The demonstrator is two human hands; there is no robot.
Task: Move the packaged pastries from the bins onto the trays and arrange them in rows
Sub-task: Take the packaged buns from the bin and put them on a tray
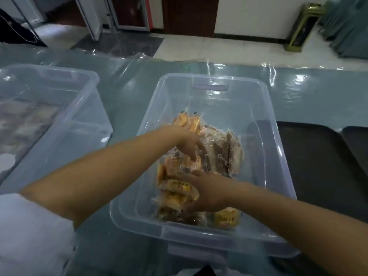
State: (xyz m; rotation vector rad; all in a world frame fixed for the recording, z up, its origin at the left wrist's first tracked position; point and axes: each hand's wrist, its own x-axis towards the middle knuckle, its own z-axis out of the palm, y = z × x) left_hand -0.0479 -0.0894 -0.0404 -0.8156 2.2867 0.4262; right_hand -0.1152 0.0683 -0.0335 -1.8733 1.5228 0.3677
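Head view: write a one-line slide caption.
Both hands, left hand and right hand, reach into the clear bin of packaged pastries, black trays beside it.

Both our forearms reach fwd, bare, converging. Our left hand is palm down, fingers angled downward, tips blurred. Our right hand lies lower and nearer, thumb out, fingers spread toward the left. Can't tell if either one grips.

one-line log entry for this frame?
stage: picking | left hand: on pastries | right hand: gripping pack | bin: centre | trays: right, bare
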